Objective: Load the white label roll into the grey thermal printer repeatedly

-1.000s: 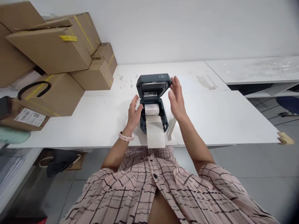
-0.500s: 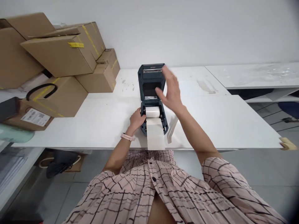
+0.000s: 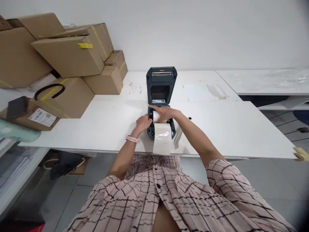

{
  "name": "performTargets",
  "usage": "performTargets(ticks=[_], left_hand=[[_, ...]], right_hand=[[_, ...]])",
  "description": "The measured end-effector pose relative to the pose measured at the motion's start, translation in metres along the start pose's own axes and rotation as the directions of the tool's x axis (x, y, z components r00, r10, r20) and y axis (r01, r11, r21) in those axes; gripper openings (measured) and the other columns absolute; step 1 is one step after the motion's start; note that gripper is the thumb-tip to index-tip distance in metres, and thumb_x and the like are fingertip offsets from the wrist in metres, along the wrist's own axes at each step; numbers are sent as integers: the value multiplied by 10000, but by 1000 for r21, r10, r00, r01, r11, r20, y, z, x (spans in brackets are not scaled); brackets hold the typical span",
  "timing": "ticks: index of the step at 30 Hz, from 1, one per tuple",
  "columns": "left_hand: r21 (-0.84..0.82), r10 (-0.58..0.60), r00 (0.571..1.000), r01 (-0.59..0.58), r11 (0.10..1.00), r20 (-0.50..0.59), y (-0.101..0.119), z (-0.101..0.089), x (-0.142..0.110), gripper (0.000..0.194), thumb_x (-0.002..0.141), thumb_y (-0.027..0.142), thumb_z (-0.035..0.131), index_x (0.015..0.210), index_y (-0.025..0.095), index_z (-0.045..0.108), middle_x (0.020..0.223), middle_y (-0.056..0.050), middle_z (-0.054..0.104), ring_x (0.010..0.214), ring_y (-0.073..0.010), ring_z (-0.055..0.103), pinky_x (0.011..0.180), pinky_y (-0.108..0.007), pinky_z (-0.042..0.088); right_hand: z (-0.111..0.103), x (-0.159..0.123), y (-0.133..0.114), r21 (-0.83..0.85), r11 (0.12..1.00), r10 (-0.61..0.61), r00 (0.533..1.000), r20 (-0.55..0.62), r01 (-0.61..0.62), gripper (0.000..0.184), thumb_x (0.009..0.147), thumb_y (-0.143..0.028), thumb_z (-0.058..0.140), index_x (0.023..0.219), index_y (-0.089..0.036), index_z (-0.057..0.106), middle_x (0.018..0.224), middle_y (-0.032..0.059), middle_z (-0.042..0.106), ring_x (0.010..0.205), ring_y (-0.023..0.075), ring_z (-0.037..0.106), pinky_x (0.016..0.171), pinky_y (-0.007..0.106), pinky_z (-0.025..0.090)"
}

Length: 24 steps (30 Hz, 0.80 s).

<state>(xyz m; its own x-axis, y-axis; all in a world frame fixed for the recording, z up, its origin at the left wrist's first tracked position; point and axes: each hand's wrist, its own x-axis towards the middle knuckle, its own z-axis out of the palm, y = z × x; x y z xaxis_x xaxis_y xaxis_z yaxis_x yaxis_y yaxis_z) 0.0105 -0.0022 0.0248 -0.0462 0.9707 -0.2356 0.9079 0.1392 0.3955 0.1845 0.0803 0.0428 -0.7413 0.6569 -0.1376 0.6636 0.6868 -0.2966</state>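
Note:
A dark label printer (image 3: 173,130) stands on the table with its lid (image 3: 161,80) raised and tilted back. Inside it lies a white label roll (image 3: 155,116), partly covered by my right hand. From the roll a label strip (image 3: 162,138) hangs out over the front toward the table edge. My left hand (image 3: 144,122) has its fingers curled against the printer's left inner side, beside the roll's end. My right hand (image 3: 165,113) reaches in from the right and grips the roll from above; some of its fingertips are hidden.
Cardboard boxes (image 3: 70,58) are piled at the left, a black curved band (image 3: 49,88) on one. A loose paper strip (image 3: 178,138) lies right of the printer, near a small black disc (image 3: 190,118). The table's front edge (image 3: 217,157) is close to my body.
My right hand has come down from beside the raised lid onto the label roll. My left hand stays at the printer's left side. The view has shifted slightly.

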Motion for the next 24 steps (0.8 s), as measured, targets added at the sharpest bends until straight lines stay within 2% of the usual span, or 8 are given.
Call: performTargets(ticks=[2,5,8,11,14,17,21,24], left_hand=[[-5,-2,1000,2,1000,-6,0,1,-1,335,920,292,418,1151,190,638,1212,-164,757,1152,-344,705,888,-405,520],[-7,-9,1000,8,1000,-25,-1,3,-1,336,923,309,421,1146,188,642,1212,-165,755,1146,-353,703,880,-411,520],[-30,-2,999,1,1000,-37,-4,5,-1,318,922,296,413,1108,192,649,1167,-156,762,1086,-349,715,846,-405,522],[-67,1,999,-3,998,-34,-5,6,-1,314,927,298,404,1092,191,648,1119,-148,766,1030,-342,722,820,-403,521],[-81,-18,999,15,997,-37,-4,6,-2,313,917,292,413,1092,192,651,1119,-146,767,1057,-351,713,844,-413,519],[-89,-37,998,33,995,-41,-2,6,-3,314,908,280,423,1100,198,658,1141,-142,767,1093,-351,706,873,-416,518],[-90,-38,999,35,995,-38,-1,6,-3,312,906,283,422,1093,195,656,1155,-150,765,1088,-357,704,871,-425,515],[-84,-38,998,35,996,-40,-2,6,-2,310,902,282,421,1091,190,648,1171,-155,759,1095,-361,698,865,-423,511]], right_hand=[[-12,-17,5,114,986,-117,992,-54,123,1141,706,-349,836,1665,-304,219,1533,147,587,1208,334,695,922,458,597],[-35,-57,17,279,914,-240,946,-220,296,1074,733,-418,821,1646,-324,264,1668,85,427,1402,309,564,1077,461,543],[-57,-94,34,383,869,-175,919,-353,313,1044,737,-438,833,1633,-308,312,1645,96,443,1412,322,539,1111,475,521],[-65,-109,58,431,884,4,918,-397,182,1039,728,-359,833,1631,-300,323,1505,124,570,1277,335,627,1027,494,564],[-54,-96,87,413,910,164,895,-416,25,991,729,-259,764,1622,-270,333,1361,140,654,1075,307,701,936,496,593],[-33,-68,109,411,909,257,871,-419,-70,980,694,-224,718,1601,-201,348,1347,173,659,1020,309,701,918,511,593],[-2,-37,120,461,870,368,851,-374,-174,1024,667,-217,708,1604,-143,301,1391,222,632,1129,351,666,987,566,554],[13,-27,120,490,853,390,844,-368,-180,1048,645,-220,733,1598,-107,309,1480,255,561,1281,382,596,1091,592,491]])
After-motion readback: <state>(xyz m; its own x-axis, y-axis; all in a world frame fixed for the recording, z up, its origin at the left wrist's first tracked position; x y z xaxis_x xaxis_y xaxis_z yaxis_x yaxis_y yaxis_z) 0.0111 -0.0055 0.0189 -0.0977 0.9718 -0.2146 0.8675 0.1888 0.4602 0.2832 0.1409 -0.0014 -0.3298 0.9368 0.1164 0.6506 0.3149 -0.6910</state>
